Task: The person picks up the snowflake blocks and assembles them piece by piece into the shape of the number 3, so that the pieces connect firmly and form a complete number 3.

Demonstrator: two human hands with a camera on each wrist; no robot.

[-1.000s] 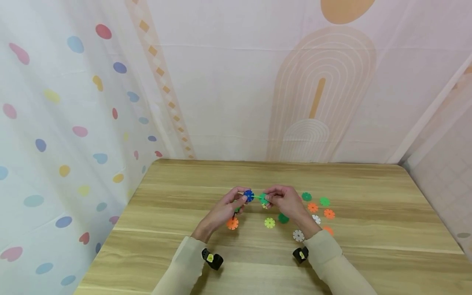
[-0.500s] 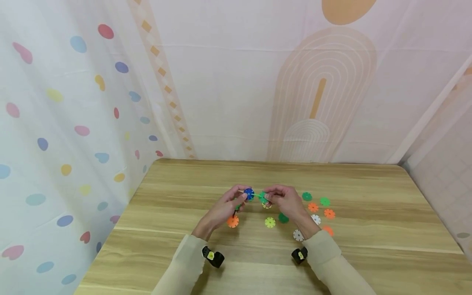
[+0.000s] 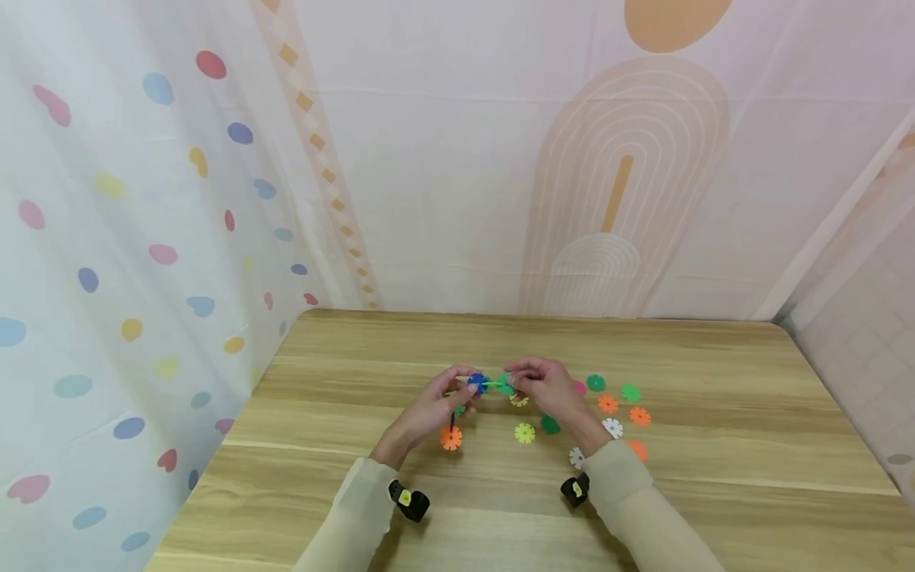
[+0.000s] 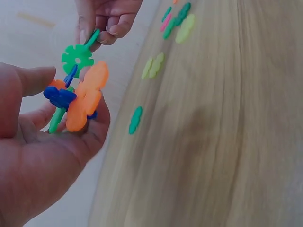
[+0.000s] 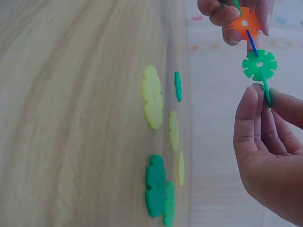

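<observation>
Above the wooden table (image 3: 715, 477), my two hands hold one small chain of slotted plastic discs. My left hand (image 3: 468, 389) (image 4: 71, 118) grips its end cluster: an orange disc (image 4: 87, 97) (image 5: 244, 22) crossed with a blue disc (image 3: 477, 383) (image 4: 59, 97) and a green piece. A flat green disc (image 4: 77, 57) (image 5: 259, 65) joins on towards the right. My right hand (image 3: 516, 383) (image 5: 262, 94) pinches the last green disc (image 5: 268, 92), seen edge-on. The chain hangs clear of the tabletop.
Several loose discs lie on the table near my right hand: orange (image 3: 608, 403), green (image 3: 631, 392), white (image 3: 612, 427), yellow-green (image 3: 524, 433), dark green (image 3: 550, 424), pink (image 3: 579, 388). One orange disc (image 3: 451, 437) lies under my left hand. Patterned curtains close in the back and left.
Both hands keep hold of the chain. It and the right hand have shifted slightly left, which uncovers a pink disc on the table.
</observation>
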